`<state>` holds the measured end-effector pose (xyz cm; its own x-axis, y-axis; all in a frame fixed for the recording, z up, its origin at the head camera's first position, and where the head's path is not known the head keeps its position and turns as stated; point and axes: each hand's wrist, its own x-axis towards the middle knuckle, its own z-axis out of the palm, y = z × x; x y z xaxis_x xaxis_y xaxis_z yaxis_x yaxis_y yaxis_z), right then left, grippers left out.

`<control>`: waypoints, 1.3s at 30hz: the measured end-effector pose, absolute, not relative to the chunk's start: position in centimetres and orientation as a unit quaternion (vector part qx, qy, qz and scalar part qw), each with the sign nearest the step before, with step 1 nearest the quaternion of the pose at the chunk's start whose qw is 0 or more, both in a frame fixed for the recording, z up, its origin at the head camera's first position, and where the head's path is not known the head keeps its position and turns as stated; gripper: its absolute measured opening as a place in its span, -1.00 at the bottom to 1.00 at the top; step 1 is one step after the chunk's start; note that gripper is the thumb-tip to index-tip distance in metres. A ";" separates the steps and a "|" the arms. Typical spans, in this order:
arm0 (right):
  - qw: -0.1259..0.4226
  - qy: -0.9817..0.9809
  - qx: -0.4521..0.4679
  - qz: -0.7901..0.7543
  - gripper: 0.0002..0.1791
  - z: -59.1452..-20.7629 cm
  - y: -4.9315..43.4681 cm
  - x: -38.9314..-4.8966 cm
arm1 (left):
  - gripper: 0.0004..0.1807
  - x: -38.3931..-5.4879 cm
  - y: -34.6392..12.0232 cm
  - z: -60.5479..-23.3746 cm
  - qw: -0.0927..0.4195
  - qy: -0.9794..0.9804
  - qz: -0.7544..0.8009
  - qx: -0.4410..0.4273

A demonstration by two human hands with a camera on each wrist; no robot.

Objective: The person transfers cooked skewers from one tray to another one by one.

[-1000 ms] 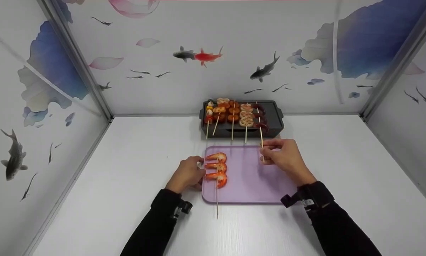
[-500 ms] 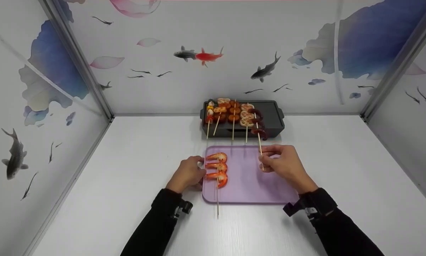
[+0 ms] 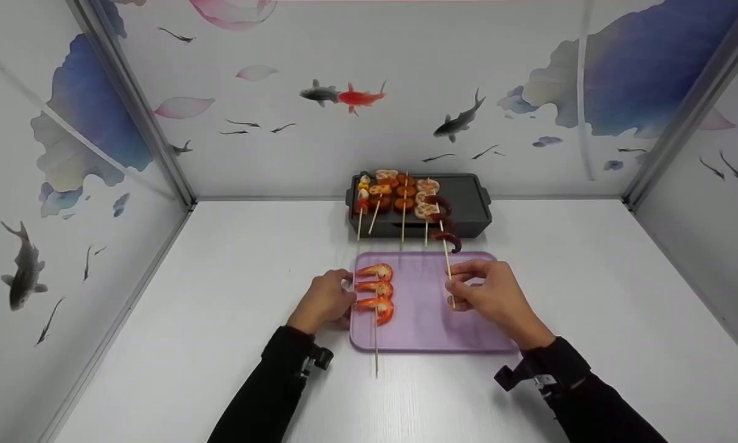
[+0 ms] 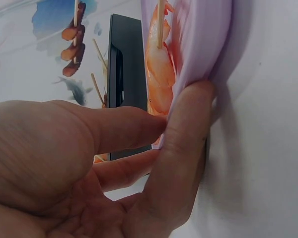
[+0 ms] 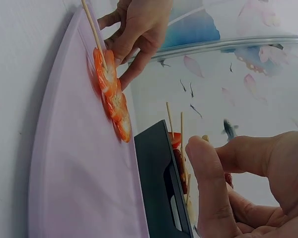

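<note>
My right hand (image 3: 492,298) pinches the lower stick of a skewer (image 3: 449,239) threaded with dark red-brown curled pieces, held over the right part of a lilac tray (image 3: 424,332). Its food end points away toward the black grill. In the left wrist view this skewer (image 4: 79,47) shows raised at the upper left. My left hand (image 3: 324,300) grips the tray's left rim between thumb and fingers (image 4: 181,134). Beside those fingers, a shrimp skewer (image 3: 378,289) lies along the tray's left side, its stick reaching past the front edge.
Behind the tray stands a black box-shaped grill (image 3: 467,212) against the back wall. Several skewers lie on its left and middle, including lotus-root slices (image 3: 427,211) and round brown slices (image 3: 404,204), sticks jutting forward. White printed walls (image 3: 252,160) enclose the white table (image 3: 252,246).
My right hand has drawn the curled-piece skewer toward me and slightly left, off the grill's right side and over the tray. The left hand has stayed at the tray's rim.
</note>
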<state>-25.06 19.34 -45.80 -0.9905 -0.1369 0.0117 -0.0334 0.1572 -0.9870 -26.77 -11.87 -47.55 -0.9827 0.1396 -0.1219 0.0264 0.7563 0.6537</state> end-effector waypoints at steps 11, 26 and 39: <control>0.070 0.757 -0.062 -0.647 -0.67 -45.8 18.7 -22.9 | -0.52 -26.5 -12.0 -47.7 0.079 0.927 0.362 0.054; 0.116 0.764 -0.064 -0.631 -0.59 -45.9 18.0 -20.5 | -0.50 -26.7 -11.8 -47.6 0.079 0.933 0.348 0.045; 0.151 0.752 -0.072 -0.638 -0.60 -46.6 17.0 -19.4 | -0.50 -26.5 -11.9 -47.4 0.092 0.923 0.371 0.047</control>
<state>-19.44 17.04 -46.59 -0.9440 -0.3011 -0.1348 0.0841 0.1755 -0.9809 -26.53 -11.89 -47.40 -0.9787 0.1548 -0.1347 0.0184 0.7198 0.6939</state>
